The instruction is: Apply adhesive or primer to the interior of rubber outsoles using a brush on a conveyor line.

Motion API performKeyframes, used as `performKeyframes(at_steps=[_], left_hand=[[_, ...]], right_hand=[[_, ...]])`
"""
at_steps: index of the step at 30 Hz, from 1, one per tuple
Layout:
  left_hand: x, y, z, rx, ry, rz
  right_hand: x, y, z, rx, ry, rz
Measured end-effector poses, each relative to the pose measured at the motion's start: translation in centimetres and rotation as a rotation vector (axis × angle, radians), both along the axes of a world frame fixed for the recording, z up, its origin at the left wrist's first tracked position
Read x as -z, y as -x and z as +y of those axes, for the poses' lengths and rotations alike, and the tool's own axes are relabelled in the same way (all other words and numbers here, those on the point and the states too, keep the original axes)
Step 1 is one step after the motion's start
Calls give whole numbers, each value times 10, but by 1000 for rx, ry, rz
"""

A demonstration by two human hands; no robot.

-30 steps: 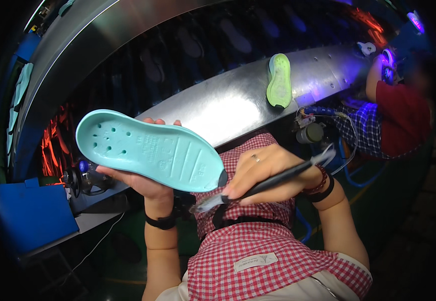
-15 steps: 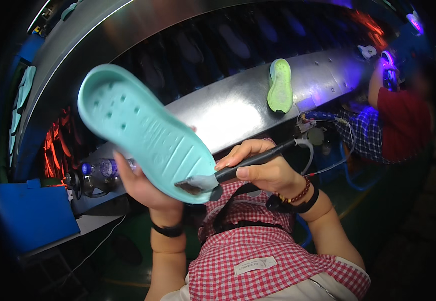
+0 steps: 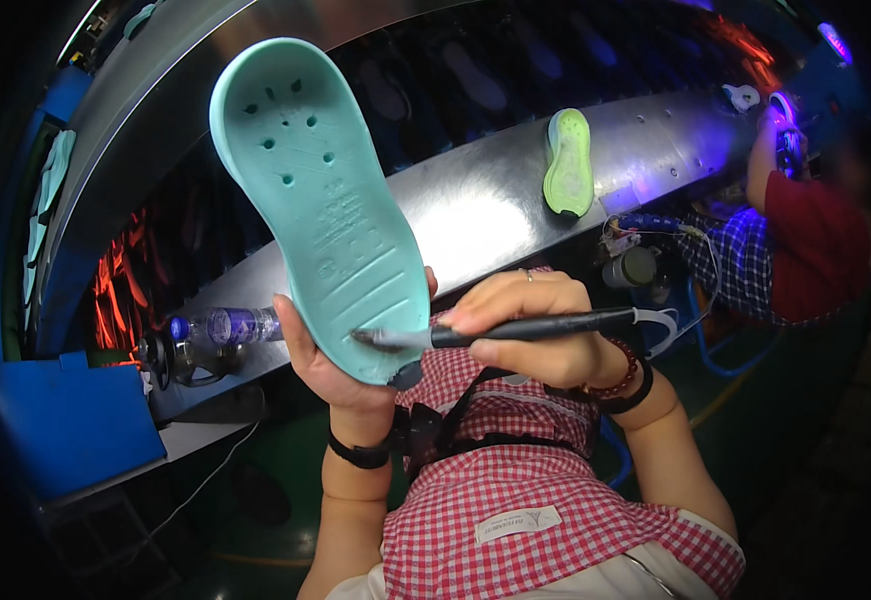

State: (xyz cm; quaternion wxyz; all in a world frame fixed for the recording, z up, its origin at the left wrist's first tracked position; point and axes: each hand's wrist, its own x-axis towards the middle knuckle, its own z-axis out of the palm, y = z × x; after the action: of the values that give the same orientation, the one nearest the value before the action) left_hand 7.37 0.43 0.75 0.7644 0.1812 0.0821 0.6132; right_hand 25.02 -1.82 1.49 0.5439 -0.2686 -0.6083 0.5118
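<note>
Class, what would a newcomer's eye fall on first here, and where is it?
First, the large turquoise sole, left of centre in the left hand, with the brush in the right hand at its lower end. Next, the small green sole on the metal ledge beyond, and the red-checked apron at bottom centre.

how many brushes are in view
1: the black-handled brush in the right hand, bristles on the turquoise sole that the left hand holds. Others may be hidden in the dark.

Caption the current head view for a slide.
Left hand holds a turquoise shoe sole; right hand holds a black-handled brush at its near end.
</note>
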Motion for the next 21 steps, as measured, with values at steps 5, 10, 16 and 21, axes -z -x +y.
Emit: performKeyframes(at_steps=[5, 10, 16, 21], left_hand=[[0, 3, 3, 31, 9, -49], [3, 7, 9, 45, -75, 153], [2, 12, 16, 85, -76, 186], [4, 21, 25, 310, 16, 108]], right_hand=[[-5, 5, 3, -188, -125, -35], [-13, -11, 19, -10, -153, -163], [-7, -11, 18, -129, -151, -162], [-18, -11, -2, -365, -331, -231]])
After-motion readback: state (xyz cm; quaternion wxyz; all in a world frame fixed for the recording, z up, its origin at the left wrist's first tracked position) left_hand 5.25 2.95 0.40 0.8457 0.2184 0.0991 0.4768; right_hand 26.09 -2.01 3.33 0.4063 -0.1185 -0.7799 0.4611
